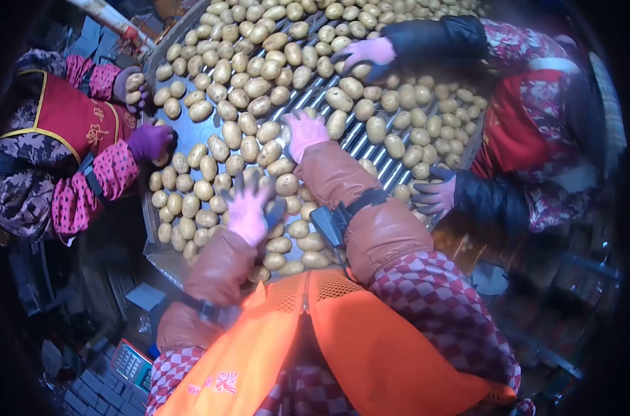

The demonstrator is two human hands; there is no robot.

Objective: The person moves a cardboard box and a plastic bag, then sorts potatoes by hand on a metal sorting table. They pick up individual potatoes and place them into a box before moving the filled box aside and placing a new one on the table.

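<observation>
My left hand point(247, 210), in a pink glove with dark fingertips, lies over the potatoes point(204, 190) on the near part of the metal table point(209, 129). Its fingers are spread, with nothing gripped. Farther forward, my right hand point(306, 133), in a similar pink glove, reaches to the left edge of the metal rollers point(365, 144). Its fingers stretch forward and touch potatoes around them; no potato is plainly enclosed. The potatoes are pale yellow, oval and loose, lying around both hands. Part of what lies beneath my palms is hidden.
On the left, a co-worker's purple glove point(150, 141) rests at the table edge, the other hand holding a potato point(133, 83). A right-side co-worker's gloved hands point(367, 53) reach over the rollers. More potatoes point(259, 41) cover the far end.
</observation>
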